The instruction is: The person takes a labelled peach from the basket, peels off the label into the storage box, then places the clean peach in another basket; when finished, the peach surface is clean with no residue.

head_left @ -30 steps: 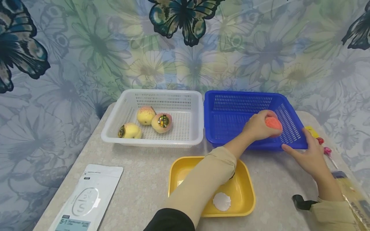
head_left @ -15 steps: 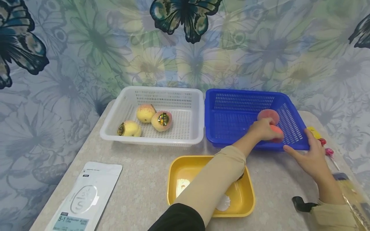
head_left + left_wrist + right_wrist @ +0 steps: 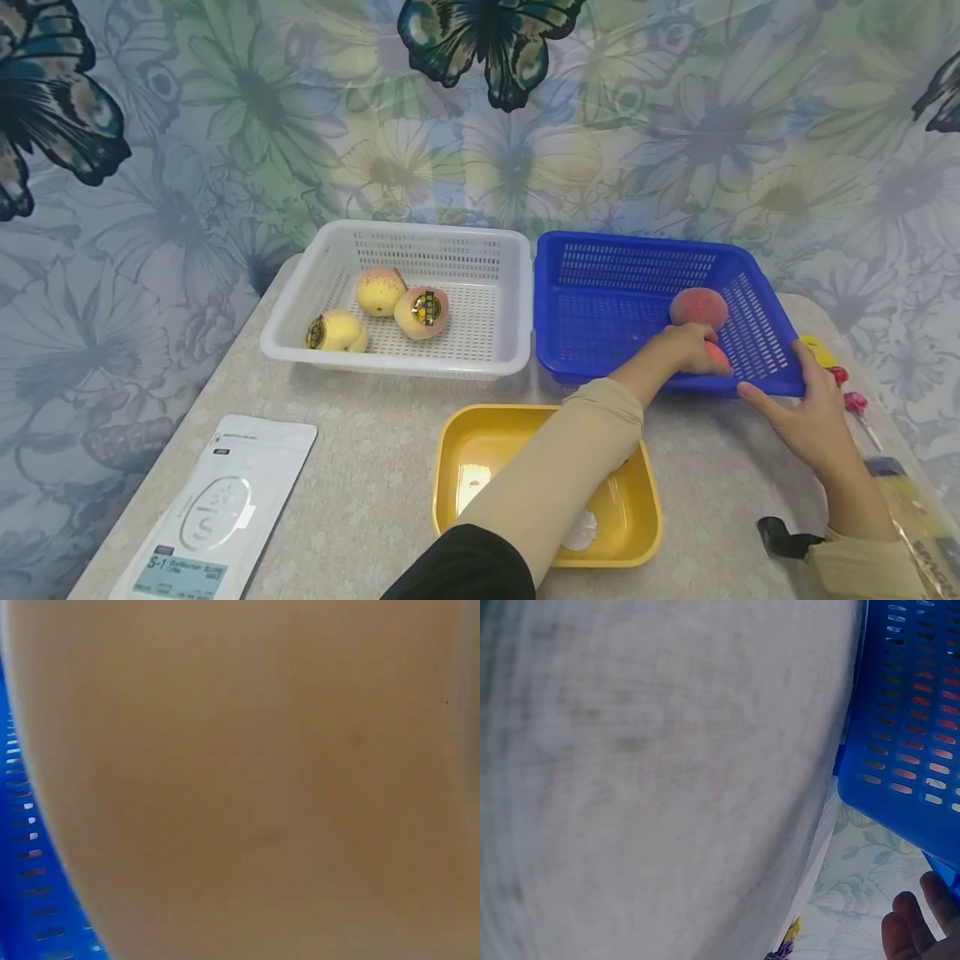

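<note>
I have the left hand (image 3: 686,348) low over the right part of the blue basket (image 3: 592,329), its thumb and fingers pinching an orange-red fruit (image 3: 717,357). That fruit is in the blue basket's front right part, just in front of a pink peach (image 3: 699,307). The right hand (image 3: 812,408) is at the blue basket's front right corner, its fingers (image 3: 910,913) spread apart. I think the job is to put the fruit down softly. I should let it touch the blue basket's floor first, then let go slowly, so it does not roll or bump the peach. The right hand should press lightly, so the blue basket does not slide. The front rim runs under the left arm, so I should lift before pulling back. The white basket (image 3: 476,325) is just left of the blue basket and the yellow tray (image 3: 480,442) is in front. The blue basket's left half has the most room.
</note>
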### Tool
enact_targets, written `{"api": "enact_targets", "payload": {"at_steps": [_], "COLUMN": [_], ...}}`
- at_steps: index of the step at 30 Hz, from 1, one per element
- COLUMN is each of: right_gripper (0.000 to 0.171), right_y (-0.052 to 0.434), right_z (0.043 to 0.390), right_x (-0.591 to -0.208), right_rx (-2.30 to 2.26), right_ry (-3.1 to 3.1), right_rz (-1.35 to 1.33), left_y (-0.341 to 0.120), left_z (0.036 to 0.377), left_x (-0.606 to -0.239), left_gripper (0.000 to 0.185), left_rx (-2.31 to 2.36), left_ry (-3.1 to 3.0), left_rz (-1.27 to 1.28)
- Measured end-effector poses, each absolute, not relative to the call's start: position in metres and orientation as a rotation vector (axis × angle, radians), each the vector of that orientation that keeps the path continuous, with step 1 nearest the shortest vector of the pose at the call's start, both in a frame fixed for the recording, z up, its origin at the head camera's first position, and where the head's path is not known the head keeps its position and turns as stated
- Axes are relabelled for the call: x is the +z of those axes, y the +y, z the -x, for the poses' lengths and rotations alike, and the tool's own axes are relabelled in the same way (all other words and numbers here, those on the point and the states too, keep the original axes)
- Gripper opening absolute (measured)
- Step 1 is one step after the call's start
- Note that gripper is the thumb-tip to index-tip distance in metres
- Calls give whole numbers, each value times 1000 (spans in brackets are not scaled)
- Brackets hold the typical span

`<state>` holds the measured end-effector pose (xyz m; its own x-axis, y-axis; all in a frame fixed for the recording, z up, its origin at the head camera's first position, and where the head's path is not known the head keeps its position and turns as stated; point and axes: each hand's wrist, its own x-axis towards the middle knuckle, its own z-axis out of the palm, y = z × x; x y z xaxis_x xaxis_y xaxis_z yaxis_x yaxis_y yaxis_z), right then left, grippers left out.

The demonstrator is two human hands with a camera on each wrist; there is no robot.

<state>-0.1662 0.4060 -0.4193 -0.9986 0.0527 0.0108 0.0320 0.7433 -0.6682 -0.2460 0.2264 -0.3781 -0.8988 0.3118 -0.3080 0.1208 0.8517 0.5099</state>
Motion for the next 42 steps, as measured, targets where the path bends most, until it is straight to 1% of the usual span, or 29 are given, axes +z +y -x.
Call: {"api": "enact_targets", "payload": {"at_steps": [3,8,11,15,18,21,23,25,29,32,36,42], "right_gripper": [102,101,101,99,99,96,98,99,103,103,102,102], "right_y": [404,404,405,408,409,409,408,407,408,407,405,399], "right_z": [166,166,165,165,166,166,165,164,162,162,162,162], "right_x": [-420,-420,-421,-421,-422,-423,-423,-423,-420,-418,-417,-406], "right_rx": [1122,1117,1117,1132,1128,1104,1085,1063,1021,1016,1001,843], "right_ry": [-2903,-2892,-2896,-2884,-2869,-2878,-2911,-2921,-2937,-2919,-2886,-2872], "right_rz": [71,64,56,12,-20,-14,27,43,68,65,48,-7], "left_y": [224,222,221,210,186,145,112,79,19,-20,-71,-146], "left_z": [243,239,232,210,185,157,139,123,102,95,96,110], "left_x": [-373,-356,-339,-304,-274,-249,-240,-237,-248,-264,-288,-316], "left_gripper": [42,42,44,48,53,57,58,58,57,57,63,84], "left_rx": [638,519,464,430,446,525,607,717,956,1104,1226,1245], "left_ry": [2651,2653,2654,2651,2632,2621,2625,2650,2734,2803,2866,2993], "left_rz": [-302,-298,-412,-672,-911,-1125,-1196,-1204,-1075,-883,-580,-173]}}
